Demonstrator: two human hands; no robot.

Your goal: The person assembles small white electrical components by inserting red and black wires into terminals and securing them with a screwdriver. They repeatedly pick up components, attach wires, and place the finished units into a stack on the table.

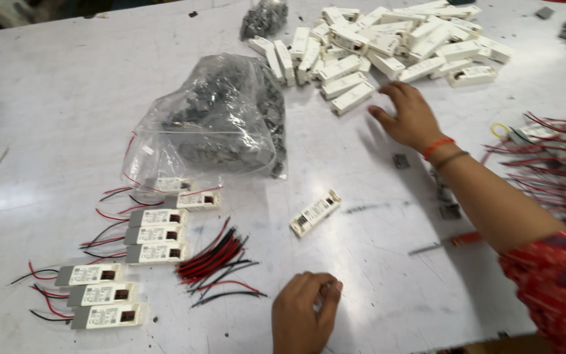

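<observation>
Nearest me, my left hand point(304, 311) rests curled on the worktop point(67, 98), grasping nothing I can make out, just right of the red and black wires point(214, 262). My right hand point(409, 117) reaches far, fingers spread, empty, touching the white module pile point(388, 42). One module point(315, 213) lies between them.

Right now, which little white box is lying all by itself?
The white box in the middle of the table, angled, with no wires. The others sit heaped by the right hand or lined up with wires at left.
</observation>
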